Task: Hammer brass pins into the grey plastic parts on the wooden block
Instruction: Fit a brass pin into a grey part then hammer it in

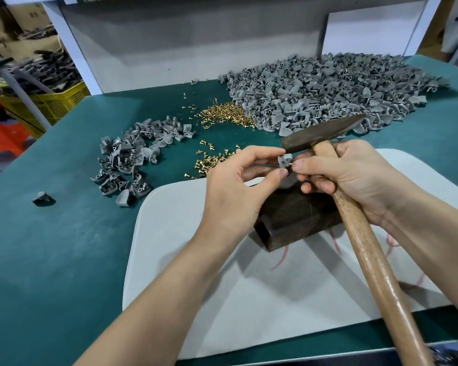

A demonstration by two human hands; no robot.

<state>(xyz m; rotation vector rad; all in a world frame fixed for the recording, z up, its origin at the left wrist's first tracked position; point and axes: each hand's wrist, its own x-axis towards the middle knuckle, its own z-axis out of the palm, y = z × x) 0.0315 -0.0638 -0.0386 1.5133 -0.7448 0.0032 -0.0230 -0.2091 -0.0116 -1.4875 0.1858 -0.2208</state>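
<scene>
A dark wooden block (296,217) stands on a white mat (249,286) in front of me. Just above its far end my left hand (238,186) pinches a small grey plastic part (285,159) between thumb and fingers. My right hand (352,178) grips the wooden handle of a hammer (365,233) close under its dark head, and its thumb and forefinger press a brass pin against the same part. Loose brass pins (212,159) lie on the green table beyond my left hand.
A big heap of grey parts (328,93) fills the back right. A smaller heap of grey parts (132,159) lies at the left, with a bigger patch of brass pins (225,114) between them. One stray grey part (41,198) sits far left. A yellow crate (56,101) stands beyond the table's left edge.
</scene>
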